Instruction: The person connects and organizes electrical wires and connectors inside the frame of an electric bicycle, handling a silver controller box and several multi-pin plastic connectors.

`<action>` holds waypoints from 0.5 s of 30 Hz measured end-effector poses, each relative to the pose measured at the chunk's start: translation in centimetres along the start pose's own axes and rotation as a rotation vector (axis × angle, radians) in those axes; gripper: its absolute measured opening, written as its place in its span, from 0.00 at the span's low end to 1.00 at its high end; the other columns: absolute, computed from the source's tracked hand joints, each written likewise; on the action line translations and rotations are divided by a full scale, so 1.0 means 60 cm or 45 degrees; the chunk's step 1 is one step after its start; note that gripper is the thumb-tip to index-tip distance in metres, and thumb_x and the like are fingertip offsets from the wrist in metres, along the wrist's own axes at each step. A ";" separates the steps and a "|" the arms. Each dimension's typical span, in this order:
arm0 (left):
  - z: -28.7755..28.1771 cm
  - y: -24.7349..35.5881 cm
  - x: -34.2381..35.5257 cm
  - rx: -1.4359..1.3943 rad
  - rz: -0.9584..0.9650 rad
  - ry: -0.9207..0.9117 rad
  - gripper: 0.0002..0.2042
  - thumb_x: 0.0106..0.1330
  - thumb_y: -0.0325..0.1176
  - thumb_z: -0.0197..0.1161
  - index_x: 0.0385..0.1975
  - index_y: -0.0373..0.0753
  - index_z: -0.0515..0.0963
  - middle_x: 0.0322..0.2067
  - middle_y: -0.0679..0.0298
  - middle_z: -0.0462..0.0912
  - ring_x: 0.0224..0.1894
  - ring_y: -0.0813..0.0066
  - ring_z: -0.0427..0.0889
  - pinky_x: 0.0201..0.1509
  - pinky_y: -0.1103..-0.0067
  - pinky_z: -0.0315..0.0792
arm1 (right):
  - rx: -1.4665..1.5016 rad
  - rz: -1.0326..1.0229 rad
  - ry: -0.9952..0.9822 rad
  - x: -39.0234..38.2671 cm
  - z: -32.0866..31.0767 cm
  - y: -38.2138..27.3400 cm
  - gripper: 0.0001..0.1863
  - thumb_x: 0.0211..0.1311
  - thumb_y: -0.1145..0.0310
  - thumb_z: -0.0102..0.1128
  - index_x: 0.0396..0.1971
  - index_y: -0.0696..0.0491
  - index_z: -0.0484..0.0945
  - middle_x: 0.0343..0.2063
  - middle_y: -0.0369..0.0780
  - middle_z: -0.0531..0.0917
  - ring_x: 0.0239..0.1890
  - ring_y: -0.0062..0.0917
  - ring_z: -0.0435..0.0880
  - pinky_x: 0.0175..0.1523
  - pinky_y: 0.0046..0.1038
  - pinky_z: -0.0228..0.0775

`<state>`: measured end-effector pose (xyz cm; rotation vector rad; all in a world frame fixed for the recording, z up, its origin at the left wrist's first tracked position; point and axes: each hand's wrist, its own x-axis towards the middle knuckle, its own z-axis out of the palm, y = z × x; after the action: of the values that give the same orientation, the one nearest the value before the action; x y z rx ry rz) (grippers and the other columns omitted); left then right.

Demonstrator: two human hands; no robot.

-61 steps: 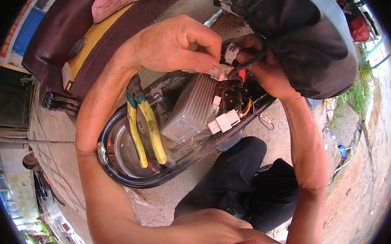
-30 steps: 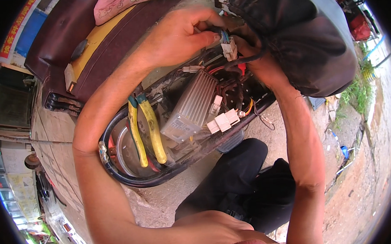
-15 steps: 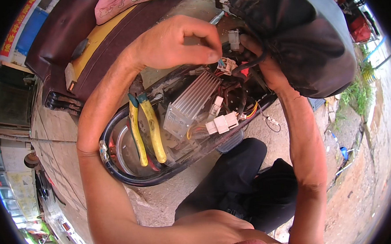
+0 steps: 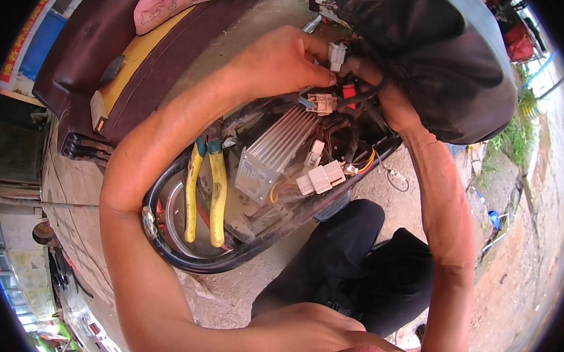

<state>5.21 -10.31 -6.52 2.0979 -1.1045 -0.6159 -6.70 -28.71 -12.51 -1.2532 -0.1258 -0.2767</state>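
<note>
A grey plastic wiring connector (image 4: 337, 56) stands at the far end of an open scooter frame. My left hand (image 4: 289, 62) reaches over from the left, thumb and forefinger closed about this connector. From the right, my right hand (image 4: 379, 85) curls against its other side; the raised black seat (image 4: 428, 53) hides part of the fingers. Just below the hands, a cream connector (image 4: 321, 104) with coloured wires sits beside a red connector (image 4: 349, 96). A finned metal controller box (image 4: 274, 154) rests in the frame, with a larger white connector (image 4: 321, 178) near it.
Yellow-handled pliers (image 4: 215, 198) lean in the curved black frame rail (image 4: 197, 266). A maroon sofa (image 4: 75, 66) with a pink cushion (image 4: 190, 9) is at the far left. My dark-trousered knee (image 4: 355, 226) is below the frame. Loose wire (image 4: 393, 175) hangs at the right.
My left hand has moved right from above the cream connector to the grey one. The cream connector has shifted slightly left and down. My right hand stays almost where it was.
</note>
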 end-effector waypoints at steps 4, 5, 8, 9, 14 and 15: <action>0.009 0.002 0.000 -0.021 0.027 0.066 0.11 0.59 0.36 0.71 0.33 0.33 0.87 0.23 0.63 0.84 0.28 0.78 0.79 0.34 0.74 0.71 | -0.323 0.019 -0.015 0.009 -0.032 0.026 0.24 0.66 0.72 0.69 0.61 0.56 0.76 0.52 0.36 0.83 0.52 0.21 0.82 0.58 0.26 0.76; 0.011 -0.003 0.003 -0.059 0.035 0.082 0.11 0.59 0.35 0.70 0.32 0.33 0.87 0.23 0.63 0.84 0.28 0.78 0.79 0.34 0.74 0.71 | -0.322 0.017 -0.014 0.013 -0.034 0.031 0.24 0.66 0.72 0.69 0.61 0.56 0.76 0.52 0.36 0.83 0.52 0.21 0.82 0.58 0.26 0.76; 0.008 -0.014 0.005 -0.072 0.060 0.037 0.11 0.59 0.36 0.70 0.32 0.32 0.86 0.24 0.62 0.84 0.27 0.77 0.79 0.34 0.74 0.71 | -0.371 0.007 -0.043 0.017 -0.036 0.037 0.25 0.66 0.70 0.69 0.62 0.57 0.76 0.55 0.38 0.82 0.56 0.23 0.80 0.65 0.28 0.71; 0.007 -0.017 0.007 -0.072 0.059 0.037 0.11 0.59 0.36 0.70 0.32 0.32 0.86 0.24 0.62 0.84 0.27 0.77 0.79 0.34 0.74 0.71 | -0.469 0.011 -0.043 0.017 -0.035 0.035 0.25 0.67 0.70 0.68 0.63 0.57 0.76 0.56 0.38 0.82 0.58 0.23 0.79 0.66 0.28 0.68; -0.005 -0.024 0.010 -0.186 0.053 -0.084 0.11 0.60 0.34 0.70 0.33 0.31 0.86 0.24 0.65 0.83 0.27 0.80 0.78 0.31 0.78 0.69 | -0.649 0.002 -0.039 0.013 -0.023 0.031 0.23 0.70 0.70 0.65 0.63 0.57 0.76 0.55 0.38 0.83 0.57 0.22 0.78 0.66 0.28 0.67; -0.007 -0.023 0.007 -0.185 0.049 -0.082 0.11 0.60 0.34 0.70 0.33 0.31 0.86 0.24 0.65 0.83 0.27 0.80 0.78 0.31 0.78 0.69 | -0.721 -0.030 -0.020 0.012 -0.021 0.029 0.22 0.71 0.70 0.64 0.62 0.57 0.76 0.54 0.38 0.83 0.57 0.22 0.79 0.66 0.28 0.68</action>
<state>6.45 -9.96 -7.28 1.9404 -1.0992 -0.7280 -5.58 -29.50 -14.30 -1.8167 -0.0770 -0.3356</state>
